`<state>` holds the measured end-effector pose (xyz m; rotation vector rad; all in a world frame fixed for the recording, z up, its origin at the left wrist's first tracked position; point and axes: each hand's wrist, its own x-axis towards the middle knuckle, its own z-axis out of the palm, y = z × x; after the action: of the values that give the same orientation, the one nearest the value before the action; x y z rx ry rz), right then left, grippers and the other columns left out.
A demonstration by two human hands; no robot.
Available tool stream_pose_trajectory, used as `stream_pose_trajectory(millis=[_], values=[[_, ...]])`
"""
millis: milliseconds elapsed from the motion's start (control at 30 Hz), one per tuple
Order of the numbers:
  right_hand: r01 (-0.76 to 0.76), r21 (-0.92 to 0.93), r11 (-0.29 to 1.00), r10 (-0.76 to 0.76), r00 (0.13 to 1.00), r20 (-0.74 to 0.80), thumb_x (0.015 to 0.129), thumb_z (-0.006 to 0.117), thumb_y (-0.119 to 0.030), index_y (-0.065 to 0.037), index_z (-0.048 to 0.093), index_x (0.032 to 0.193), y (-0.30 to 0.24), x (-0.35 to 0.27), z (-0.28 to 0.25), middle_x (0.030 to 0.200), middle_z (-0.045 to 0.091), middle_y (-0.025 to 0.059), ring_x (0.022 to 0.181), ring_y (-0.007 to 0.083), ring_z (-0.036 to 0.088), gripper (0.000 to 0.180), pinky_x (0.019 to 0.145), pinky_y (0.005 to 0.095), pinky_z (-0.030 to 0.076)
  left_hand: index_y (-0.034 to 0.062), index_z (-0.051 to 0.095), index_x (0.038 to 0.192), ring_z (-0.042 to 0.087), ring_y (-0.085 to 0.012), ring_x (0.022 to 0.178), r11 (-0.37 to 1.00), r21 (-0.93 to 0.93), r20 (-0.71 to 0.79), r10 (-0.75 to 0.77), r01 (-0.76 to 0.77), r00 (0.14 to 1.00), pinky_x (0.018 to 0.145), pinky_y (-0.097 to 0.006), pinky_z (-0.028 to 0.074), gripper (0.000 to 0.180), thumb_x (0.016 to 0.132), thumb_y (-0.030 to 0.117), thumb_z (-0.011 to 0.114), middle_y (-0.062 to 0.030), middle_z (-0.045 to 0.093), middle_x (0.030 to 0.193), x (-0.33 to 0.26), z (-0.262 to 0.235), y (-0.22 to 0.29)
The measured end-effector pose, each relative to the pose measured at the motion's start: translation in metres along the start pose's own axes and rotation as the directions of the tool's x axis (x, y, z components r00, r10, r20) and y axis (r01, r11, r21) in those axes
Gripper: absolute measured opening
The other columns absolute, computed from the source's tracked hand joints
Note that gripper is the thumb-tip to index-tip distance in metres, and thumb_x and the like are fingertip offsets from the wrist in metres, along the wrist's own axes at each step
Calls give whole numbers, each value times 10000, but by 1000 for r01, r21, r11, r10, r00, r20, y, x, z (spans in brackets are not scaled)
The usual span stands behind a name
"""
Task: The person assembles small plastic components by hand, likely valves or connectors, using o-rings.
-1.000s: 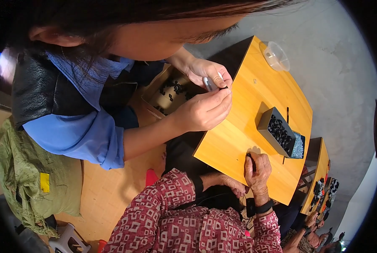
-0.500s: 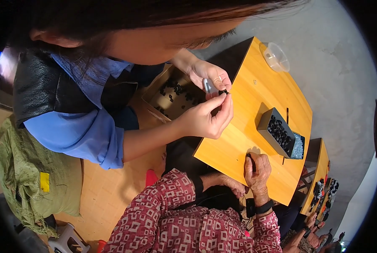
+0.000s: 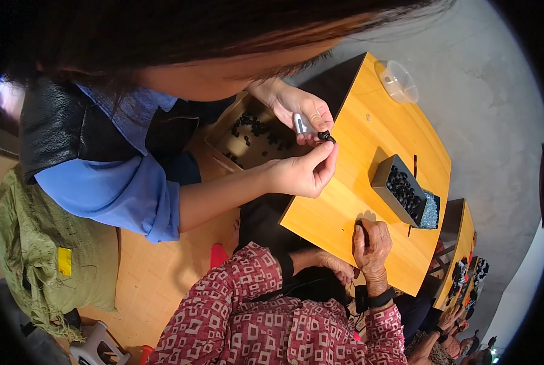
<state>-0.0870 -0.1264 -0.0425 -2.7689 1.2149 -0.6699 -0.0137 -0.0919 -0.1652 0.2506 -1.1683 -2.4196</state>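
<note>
Yellow-toned wood makes up the tabletop (image 3: 345, 176), slanting across the middle of the view, while a bulky green woven sack (image 3: 83, 249) fills the lower left. A co-worker's blue sleeve (image 3: 114, 198) comes in above the sack, and beyond that forearm sits a cardboard box (image 3: 261, 156) with black pieces scattered in it. On the tabletop stand a gray bin (image 3: 382, 175) heaped with similar pieces and, near the far corner, a clear plastic tub (image 3: 399, 82). The co-worker's right hand (image 3: 299, 176) and left hand, close together by the tabletop's edge, hold their own black bit and a pale tool. Nearer the wearer, the left hand (image 3: 339, 267) is at the near edge, its fingers curled; whether they grip anything cannot be made out. The right hand (image 3: 373, 243), a dark band (image 3: 381, 298) round its wrist, is over the wood, thumb and index finger pinched almost together on a small black piece (image 3: 360, 224), well apart from the gray bin and mostly covered. Being so small, that piece could slip if the pinch loosens or bears off-centre, and with the edge this near it might tumble off. A bump from the co-worker's elbow could jog the wearer's left arm, and a knock to the full bin could scatter its load.
</note>
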Motion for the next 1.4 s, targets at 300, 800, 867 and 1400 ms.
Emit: stream_pose_trajectory(millis=[300,800,867,1400], values=[[2,10,1000,-2,1000,-1,771,627,14,3,597,911,-1,0,0,776,580,160,677,324,558,144,607,380,458,2,668,856,670,-182,728,999,10,3,31,-31,1000,658,-251,528,227,847,225,627,-102,684,785,4,-1,-6],[-1,8,1000,1,1000,8,781,627,1,-3,592,932,-1,1,0,742,543,161,654,320,537,155,581,382,438,0,675,879,657,-169,721,998,59,22,15,-16,1000,663,-252,525,254,840,243,613,-110,694,806,5,-2,-7],[-8,5,1000,8,1000,10,782,627,0,-2,593,930,-1,1,0,740,540,162,653,321,537,152,581,383,437,-1,675,880,658,-170,721,999,42,16,8,-9,1000,664,-254,525,255,837,243,613,-111,695,807,4,-1,-5],[-11,20,1000,11,1000,-9,775,630,15,9,599,905,-3,2,0,726,533,163,637,314,529,133,568,374,431,-6,665,855,652,-169,683,1000,18,-6,23,-23,1000,623,-244,519,219,809,202,615,-111,691,782,2,0,-2]])
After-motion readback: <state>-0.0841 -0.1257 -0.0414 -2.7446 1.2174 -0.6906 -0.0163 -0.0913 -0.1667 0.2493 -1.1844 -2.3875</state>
